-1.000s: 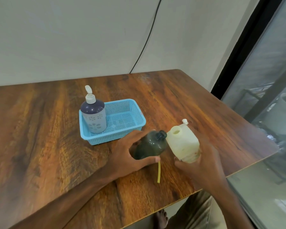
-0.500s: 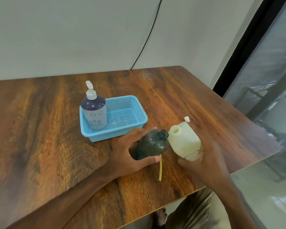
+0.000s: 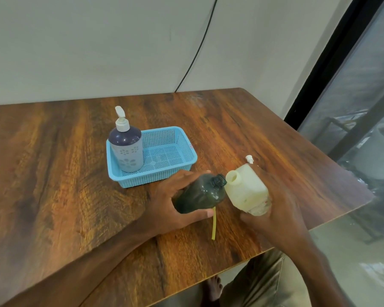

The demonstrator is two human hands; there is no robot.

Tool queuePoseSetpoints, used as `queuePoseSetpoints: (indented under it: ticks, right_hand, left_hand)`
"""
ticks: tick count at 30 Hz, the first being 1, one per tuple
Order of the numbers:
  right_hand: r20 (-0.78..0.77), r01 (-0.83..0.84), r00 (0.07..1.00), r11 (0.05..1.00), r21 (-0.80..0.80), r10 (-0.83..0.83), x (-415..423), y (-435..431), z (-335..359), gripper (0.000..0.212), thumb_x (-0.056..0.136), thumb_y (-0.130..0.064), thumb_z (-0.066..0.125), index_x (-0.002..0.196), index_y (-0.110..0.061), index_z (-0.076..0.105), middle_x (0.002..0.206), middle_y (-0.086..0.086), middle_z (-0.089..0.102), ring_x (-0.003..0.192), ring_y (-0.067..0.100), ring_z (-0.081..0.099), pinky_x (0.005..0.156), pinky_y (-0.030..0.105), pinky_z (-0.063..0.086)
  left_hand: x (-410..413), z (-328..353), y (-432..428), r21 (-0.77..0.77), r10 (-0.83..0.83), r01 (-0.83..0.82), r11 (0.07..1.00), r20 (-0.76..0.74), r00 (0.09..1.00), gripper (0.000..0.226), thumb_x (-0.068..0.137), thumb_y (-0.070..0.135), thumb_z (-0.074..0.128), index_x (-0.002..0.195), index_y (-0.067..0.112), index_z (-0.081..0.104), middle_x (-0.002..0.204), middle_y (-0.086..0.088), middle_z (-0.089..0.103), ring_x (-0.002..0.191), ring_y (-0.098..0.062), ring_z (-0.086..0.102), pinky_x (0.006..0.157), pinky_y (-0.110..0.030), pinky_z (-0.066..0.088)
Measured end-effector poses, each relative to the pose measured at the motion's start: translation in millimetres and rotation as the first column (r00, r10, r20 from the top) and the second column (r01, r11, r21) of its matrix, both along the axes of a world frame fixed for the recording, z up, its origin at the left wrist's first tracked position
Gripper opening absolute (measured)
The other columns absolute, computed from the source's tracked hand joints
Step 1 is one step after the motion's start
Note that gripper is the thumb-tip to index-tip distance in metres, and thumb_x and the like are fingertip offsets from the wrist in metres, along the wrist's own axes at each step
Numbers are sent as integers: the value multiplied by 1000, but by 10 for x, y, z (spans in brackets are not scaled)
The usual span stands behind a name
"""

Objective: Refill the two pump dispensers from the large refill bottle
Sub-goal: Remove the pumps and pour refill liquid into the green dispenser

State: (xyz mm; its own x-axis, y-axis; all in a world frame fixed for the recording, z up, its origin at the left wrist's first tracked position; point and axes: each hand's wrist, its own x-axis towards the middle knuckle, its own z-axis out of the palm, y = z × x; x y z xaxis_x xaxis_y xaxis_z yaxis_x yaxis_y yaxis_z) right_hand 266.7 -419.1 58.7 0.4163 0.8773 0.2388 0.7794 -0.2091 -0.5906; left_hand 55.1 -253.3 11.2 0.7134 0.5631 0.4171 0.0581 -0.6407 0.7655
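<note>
My left grip [image 3: 175, 202] was clenched round the green bottle [image 3: 200, 194], tipped so its open neck sat right at the open mouth of the cream bottle [image 3: 246, 191]. My right grip [image 3: 275, 213] grasped that cream bottle from below, leaning it to meet the other. Both seemed to be held off the worktop [image 3: 53, 173], over its near right part. I judged this the pour for the first fill, with the purple dispenser [image 3: 126, 149] standing in the left end of the blue basket [image 3: 155, 178], its pump on and not yet opened. The chief danger was the two narrow necks slipping out of line. Neither bottle had a firm rest, so a waver in either wrist would send liquid down the cream bottle's side, over my fingers and onto the wood. Tipping the green bottle too steeply could make it gulp and splash. A yellow tube [image 3: 213, 224] lay on the worktop just by my left thumb, close enough to be wetted or knocked. A small white piece [image 3: 249, 159] showed behind the cream bottle; I could not tell what it was. The worktop's near edge ran close under my wrists and the right corner was near, so a spill could run off toward my lap. The wide stretch of wood to the left and toward the wall gave better room.
</note>
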Motion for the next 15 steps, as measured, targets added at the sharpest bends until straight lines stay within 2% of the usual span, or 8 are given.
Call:
queuePoseSetpoints:
  ticks: [5, 9, 12, 15]
  right_hand:
    - [19, 5, 1000, 1000, -2, -5, 1, -9, 14, 103, 65, -25, 96, 152, -32, 41, 141, -10, 50, 127, 3, 36, 91, 11, 28]
    - [33, 3, 999, 1000, -12, -3, 3, 7, 38, 104, 65, -26, 96, 153, -32, 41, 147, -5, 51, 136, 15, 42, 104, 32, 36]
    - [29, -10, 1000, 1000, -13, 10, -9, 11, 62, 104, 67, -23, 95, 153, -33, 39, 148, -2, 50, 138, 19, 42, 102, 32, 35]
    - [27, -28, 999, 1000, -3, 28, -23, 12, 100, 105, 67, -22, 95, 147, -45, 31, 147, -1, 50, 135, 16, 40, 101, 32, 32]
  left_hand:
    - [5, -17, 5, 2, -1, 1, 1000, 1, 1000, 84, 76, 53, 88, 149, 42, 48, 135, 29, 57, 129, 1, 56, 95, -7, 49]
    - [3, -38, 18, -4, -3, 3, 1000, -7, 1000, 85, 76, 54, 89, 151, 38, 51, 136, 20, 61, 129, -5, 58, 97, -13, 53]
    - [2, -56, 27, -5, 1, -1, 1000, -11, 1000, 86, 76, 55, 89, 151, 35, 53, 137, 19, 62, 129, -9, 59, 98, -16, 54]
    - [-3, -60, 32, -8, 10, -10, 1000, -8, 1000, 86, 75, 57, 89, 151, 35, 54, 138, 20, 62, 130, -9, 59, 98, -17, 54]
